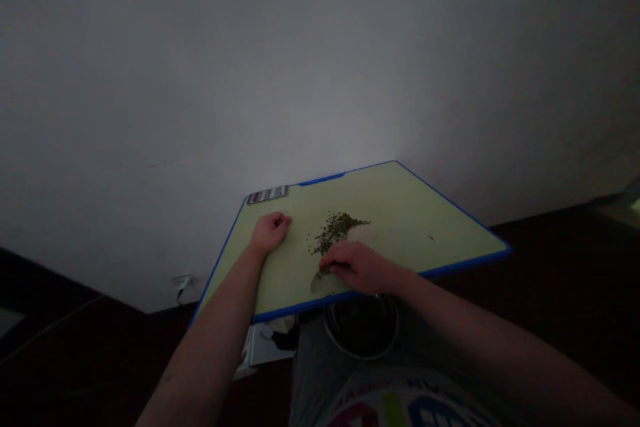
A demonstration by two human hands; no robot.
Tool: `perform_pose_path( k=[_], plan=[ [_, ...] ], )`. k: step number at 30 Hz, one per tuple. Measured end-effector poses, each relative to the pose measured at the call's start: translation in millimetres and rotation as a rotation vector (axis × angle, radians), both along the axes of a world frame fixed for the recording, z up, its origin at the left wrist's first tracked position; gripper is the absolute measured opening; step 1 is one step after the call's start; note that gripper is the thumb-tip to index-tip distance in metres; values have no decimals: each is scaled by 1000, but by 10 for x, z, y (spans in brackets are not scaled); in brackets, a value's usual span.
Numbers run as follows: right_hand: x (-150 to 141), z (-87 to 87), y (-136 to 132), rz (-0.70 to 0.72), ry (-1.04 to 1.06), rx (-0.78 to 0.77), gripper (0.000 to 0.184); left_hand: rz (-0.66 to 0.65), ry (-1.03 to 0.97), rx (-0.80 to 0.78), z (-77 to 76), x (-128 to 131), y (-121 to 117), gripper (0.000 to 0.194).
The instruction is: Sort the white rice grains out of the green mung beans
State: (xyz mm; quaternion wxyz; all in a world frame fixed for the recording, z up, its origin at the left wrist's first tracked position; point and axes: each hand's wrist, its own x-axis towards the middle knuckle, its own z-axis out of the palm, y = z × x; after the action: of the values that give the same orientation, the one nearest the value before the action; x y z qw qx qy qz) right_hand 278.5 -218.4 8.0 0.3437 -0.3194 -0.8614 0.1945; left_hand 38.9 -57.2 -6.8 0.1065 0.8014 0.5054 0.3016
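Note:
A loose pile of small greenish-brown grains point(336, 230) lies on a pale yellow-green table top point(420, 213) with a blue rim. My right hand point(360, 268) is at the near side of the pile, its thumb and fingers pinched together; whatever is between them is too small to make out. Some greyish grains or a clear piece point(317, 281) show just left of its fingertips, too dim to tell which. Left of the pile, my left hand point(270, 232) rests on the table top with curled fingers, and nothing shows in it.
A dark round bowl with a pale rim point(363, 327) sits below the near table edge, by my lap. A flat grey striped object point(268, 195) lies at the far left corner. The wall point(320, 80) stands behind the table; a plug point(184, 282) is at lower left.

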Motion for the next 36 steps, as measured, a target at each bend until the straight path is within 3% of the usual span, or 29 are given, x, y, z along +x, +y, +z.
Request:
perform_pose_path(
  k=[4, 20, 25, 31, 36],
  plan=[
    [-41, 13, -25, 55, -8, -2, 24, -12, -10, 3, -14, -8, 16, 38],
    [513, -56, -149, -75, 18, -56, 21, 8, -21, -7, -24, -7, 20, 36],
    [456, -28, -131, -110, 36, -43, 20, 7, -1, 2, -3, 3, -1, 37],
    [334, 6, -90, -59, -3, -3, 20, 13, 20, 5, -18, -11, 13, 38],
    [522, -55, -174, -193, 49, -74, 20, -7, 19, 16, -23, -20, 25, 38]
  ],
)
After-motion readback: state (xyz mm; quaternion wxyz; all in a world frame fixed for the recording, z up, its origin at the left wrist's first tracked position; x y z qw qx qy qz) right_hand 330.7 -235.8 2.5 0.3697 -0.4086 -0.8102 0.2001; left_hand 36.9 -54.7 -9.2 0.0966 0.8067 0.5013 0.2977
